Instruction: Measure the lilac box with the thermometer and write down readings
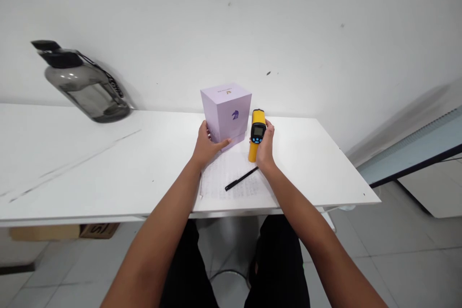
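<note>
A pale purple box [233,113] with a dark purple emblem stands upright on the white table [90,163]. My left hand [208,143] grips its lower left corner, thumb across the front and fingers around the side. Just right of the box, a yellow and black infrared thermometer [258,130] is upright with its small screen and blue buttons facing me. Closed around its right side is my right hand [266,147]. Beneath both hands lies a sheet of written paper [216,185], and a black pen [241,179] rests slantwise on it.
A grey see-through water bottle [88,89] with a black lid stands at the back left by the wall [162,33]. A cardboard box [99,230] sits under the table at left. To the right, past the table's edge, is a pale panel with a dark edge [415,149].
</note>
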Tool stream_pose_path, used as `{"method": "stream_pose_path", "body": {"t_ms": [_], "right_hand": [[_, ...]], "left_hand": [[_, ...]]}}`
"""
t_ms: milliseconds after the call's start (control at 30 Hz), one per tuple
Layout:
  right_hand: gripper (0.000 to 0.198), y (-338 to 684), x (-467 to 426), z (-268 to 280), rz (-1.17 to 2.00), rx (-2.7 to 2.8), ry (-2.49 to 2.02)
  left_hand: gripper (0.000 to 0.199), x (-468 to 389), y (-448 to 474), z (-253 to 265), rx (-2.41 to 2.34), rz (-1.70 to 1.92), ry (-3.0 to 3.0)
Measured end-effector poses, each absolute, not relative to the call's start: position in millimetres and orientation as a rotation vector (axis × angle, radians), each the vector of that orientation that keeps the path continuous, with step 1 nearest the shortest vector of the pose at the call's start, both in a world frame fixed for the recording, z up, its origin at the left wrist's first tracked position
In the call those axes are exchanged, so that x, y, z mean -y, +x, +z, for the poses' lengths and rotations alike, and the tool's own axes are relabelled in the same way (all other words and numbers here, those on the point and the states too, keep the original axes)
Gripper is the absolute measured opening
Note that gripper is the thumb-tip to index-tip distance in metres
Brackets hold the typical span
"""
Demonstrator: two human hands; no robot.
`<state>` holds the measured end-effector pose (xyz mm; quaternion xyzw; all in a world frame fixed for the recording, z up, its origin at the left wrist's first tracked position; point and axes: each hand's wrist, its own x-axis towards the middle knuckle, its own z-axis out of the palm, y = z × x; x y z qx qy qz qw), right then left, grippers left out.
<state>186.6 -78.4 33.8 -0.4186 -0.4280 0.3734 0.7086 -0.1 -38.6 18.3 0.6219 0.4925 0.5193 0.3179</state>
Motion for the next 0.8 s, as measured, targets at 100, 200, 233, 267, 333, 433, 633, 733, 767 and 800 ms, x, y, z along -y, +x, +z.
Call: {"method": "stream_pose_path", "body": {"t_ms": [100, 200, 233, 267, 333, 433, 633, 733, 767, 800], "right_hand": [[0.062, 185.9, 79.1, 35.4, 0.819, 0.89, -0.955], [0.061, 185.2, 79.6, 36.4, 0.829, 0.888, -0.94], [0.061, 185.0, 79.7, 36.7, 0.831, 0.889, -0.934], [0.061, 184.9, 79.8, 36.9, 0.832, 0.887, -0.931], [0.062, 184.6, 80.1, 37.4, 0.828, 0.878, -0.934], [0.061, 184.4, 80.7, 38.2, 0.826, 0.873, -0.938], [0.062, 184.9, 81.0, 38.4, 0.828, 0.9, -0.931], [0.061, 185.0, 80.5, 38.2, 0.822, 0.894, -0.94], [0.061, 185.1, 80.4, 38.1, 0.822, 0.889, -0.941], [0.061, 185.2, 80.2, 38.1, 0.825, 0.888, -0.938]], "left_hand": [[0.1, 38.4, -0.1, 17.9, -1.291, 1.365, 1.633], [0.098, 37.5, -0.7, 16.8, -1.271, 1.384, 1.634], [0.098, 37.4, -0.8, 16.6, -1.269, 1.387, 1.634], [0.098, 37.4, -0.8, 16.6, -1.271, 1.385, 1.634], [0.097, 37.7, -0.7, 17.2, -1.275, 1.379, 1.635], [0.095, 38.4, -0.4, 18.2, -1.257, 1.386, 1.64], [0.097, 38.8, -0.4, 19.0, -1.282, 1.369, 1.649], [0.097, 39.6, 0.1, 20.4, -1.283, 1.365, 1.647], [0.098, 39.9, 0.3, 20.7, -1.283, 1.364, 1.645], [0.098, 40.0, 0.4, 20.8, -1.284, 1.364, 1.645]]}}
